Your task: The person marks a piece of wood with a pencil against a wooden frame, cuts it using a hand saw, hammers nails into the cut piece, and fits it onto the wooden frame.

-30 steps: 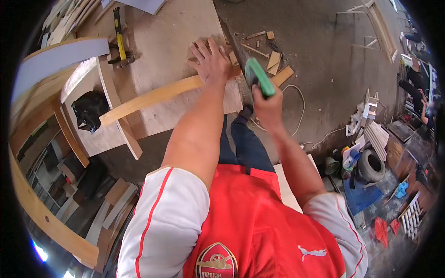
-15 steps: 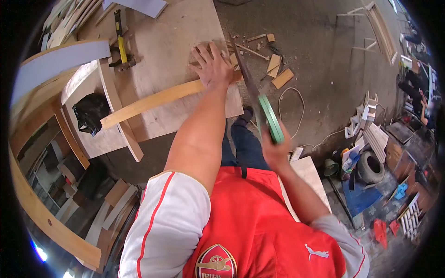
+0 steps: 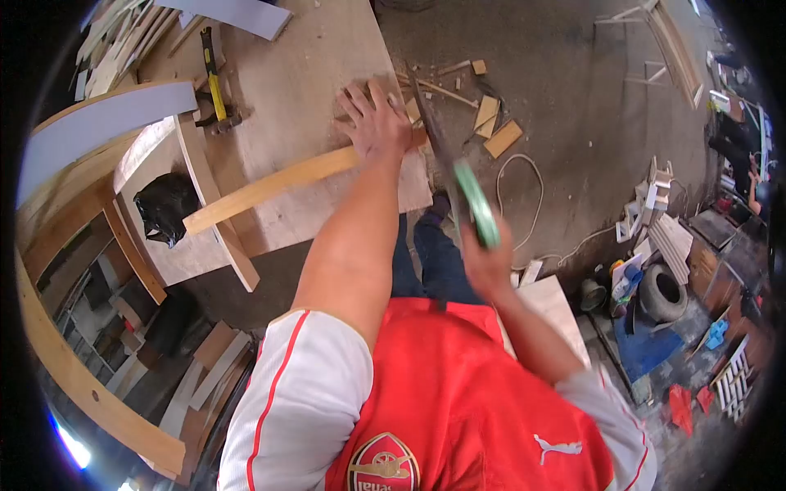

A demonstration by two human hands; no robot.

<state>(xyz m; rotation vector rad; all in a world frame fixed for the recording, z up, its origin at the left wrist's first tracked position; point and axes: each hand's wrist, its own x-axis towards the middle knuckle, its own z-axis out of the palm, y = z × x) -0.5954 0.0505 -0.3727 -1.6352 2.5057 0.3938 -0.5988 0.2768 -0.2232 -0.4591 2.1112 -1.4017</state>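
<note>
My left hand (image 3: pixel 378 123) lies with fingers spread, pressing down on a long wooden strip (image 3: pixel 278 188) near the workbench's edge. The strip's near end rests across an upright board (image 3: pixel 219 204); its other end sticks out past my palm. My right hand (image 3: pixel 490 258) is closed round the green handle of a handsaw (image 3: pixel 475 204), blurred by motion. The saw's dark blade runs up beside the strip's end, just past the bench edge. Whether its teeth are in the wood cannot be made out.
A yellow-and-black hammer (image 3: pixel 214 86) lies on the workbench (image 3: pixel 303 74), near stacked wood strips (image 3: pixel 123 49). A black plastic bag (image 3: pixel 166 206) sits at left. Wood offcuts (image 3: pixel 502 139) and a pale cord (image 3: pixel 536 196) are on the floor. A tyre (image 3: pixel 661 293) stands at right.
The saw and my right hand have shifted slightly, with the handle now more blurred. My left hand stays on the strip. The whole view has moved a little.
</note>
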